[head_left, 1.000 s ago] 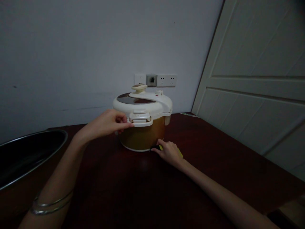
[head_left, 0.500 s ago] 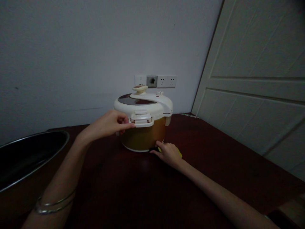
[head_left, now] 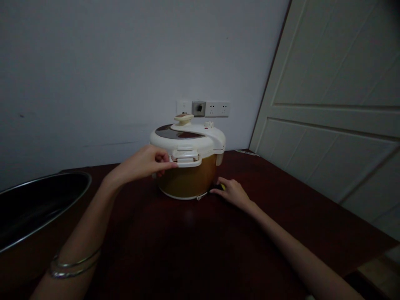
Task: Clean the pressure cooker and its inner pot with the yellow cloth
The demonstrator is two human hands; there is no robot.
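A white-lidded electric pressure cooker [head_left: 187, 179] with a gold-brown body stands upright, its lid on. At its near side, my left hand [head_left: 153, 162] pinches the white side handle [head_left: 189, 163] between thumb and bent fingers. Low at the cooker's right side, close to the tabletop, my right hand [head_left: 233, 192] is closed around a small black-and-yellow tool [head_left: 222, 186]. Most of that tool is hidden by the fingers, so its kind cannot be told. A small pale part [head_left: 201, 196] shows at the cooker's bottom rim.
A large dark pan [head_left: 43, 204] with a shiny rim fills the left edge. The dark red tabletop [head_left: 187, 250] meets the wall [head_left: 93, 75], where sockets [head_left: 218, 109] sit behind the cooker. A white panelled door [head_left: 337, 108] rises on the right.
My right hand has moved right with the black-and-yellow tool, uncovering the cooker's lower front edge. My left hand keeps its hold on the handle. The view has shifted slightly.
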